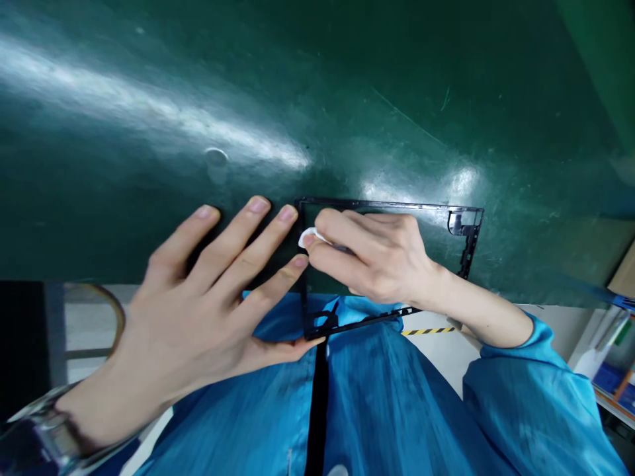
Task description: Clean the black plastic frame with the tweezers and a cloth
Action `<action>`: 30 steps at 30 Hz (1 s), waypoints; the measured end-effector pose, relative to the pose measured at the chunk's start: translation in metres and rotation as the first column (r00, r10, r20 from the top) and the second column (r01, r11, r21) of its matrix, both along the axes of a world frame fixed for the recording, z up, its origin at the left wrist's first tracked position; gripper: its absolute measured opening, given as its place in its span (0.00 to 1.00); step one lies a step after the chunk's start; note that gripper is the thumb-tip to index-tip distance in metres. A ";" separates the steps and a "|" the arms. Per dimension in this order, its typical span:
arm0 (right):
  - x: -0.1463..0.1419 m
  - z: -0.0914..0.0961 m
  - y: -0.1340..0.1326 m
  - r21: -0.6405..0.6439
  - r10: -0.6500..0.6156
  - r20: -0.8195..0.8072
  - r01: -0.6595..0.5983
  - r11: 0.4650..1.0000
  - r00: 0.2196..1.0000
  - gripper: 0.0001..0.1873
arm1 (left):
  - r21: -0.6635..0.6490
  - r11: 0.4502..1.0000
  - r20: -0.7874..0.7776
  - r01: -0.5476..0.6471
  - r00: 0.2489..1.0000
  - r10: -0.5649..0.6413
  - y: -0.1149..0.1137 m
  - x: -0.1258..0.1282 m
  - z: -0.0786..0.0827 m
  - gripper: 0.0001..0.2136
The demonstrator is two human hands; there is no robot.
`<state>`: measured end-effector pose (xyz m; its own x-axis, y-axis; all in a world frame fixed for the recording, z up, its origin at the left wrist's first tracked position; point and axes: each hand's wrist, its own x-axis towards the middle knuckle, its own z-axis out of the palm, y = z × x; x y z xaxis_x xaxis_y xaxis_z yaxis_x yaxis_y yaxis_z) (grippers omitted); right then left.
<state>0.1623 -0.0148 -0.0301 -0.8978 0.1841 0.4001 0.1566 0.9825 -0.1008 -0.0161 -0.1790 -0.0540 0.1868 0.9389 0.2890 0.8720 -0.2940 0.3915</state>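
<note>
A thin black rectangular frame (pixel 387 204) lies partly on the green table and juts over its near edge toward my blue jacket. My left hand (pixel 218 291) is spread along the frame's left side, with its fingers apart, the thumb at the near left corner and the index fingertip against the left bar. Closed in a pinch, my right hand (pixel 372 254) reaches across the opening and holds a small white cloth (pixel 307 237) against the left bar. Most of the cloth is hidden by the fingers. Near the frame's far right corner is a rounded black bracket (pixel 459 223).
The glossy green table (pixel 317 79) stretches away ahead, with a small round clear disc (pixel 216 157) on it at left. Shelving with blue bins (pixel 612 377) stands at the lower right. Yellow-black tape (pixel 429 331) marks the floor below.
</note>
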 end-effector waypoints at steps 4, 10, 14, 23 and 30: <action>0.002 -0.001 0.001 -0.045 -0.001 -0.062 -0.001 0.999 0.998 0.09 | -0.017 1.000 -0.014 -0.008 1.000 0.008 0.000 0.001 0.000 0.40; -0.003 -0.002 0.003 -0.071 -0.108 -0.116 0.100 0.992 0.987 0.12 | -0.007 1.000 -0.013 -0.002 1.000 0.002 0.001 -0.001 0.000 0.40; -0.006 -0.001 -0.001 -0.022 -0.108 -0.077 0.106 0.994 0.991 0.09 | 0.002 1.000 -0.013 0.008 1.000 -0.008 0.002 -0.001 -0.002 0.41; -0.001 0.000 0.000 -0.032 -0.009 -0.053 0.007 0.999 0.999 0.08 | -0.004 1.000 -0.014 -0.004 1.000 0.004 0.003 0.000 0.001 0.41; 0.001 -0.001 0.004 -0.163 -0.086 -0.071 0.074 0.984 0.994 0.11 | -0.001 1.000 -0.029 -0.001 1.000 0.001 0.004 0.000 0.000 0.39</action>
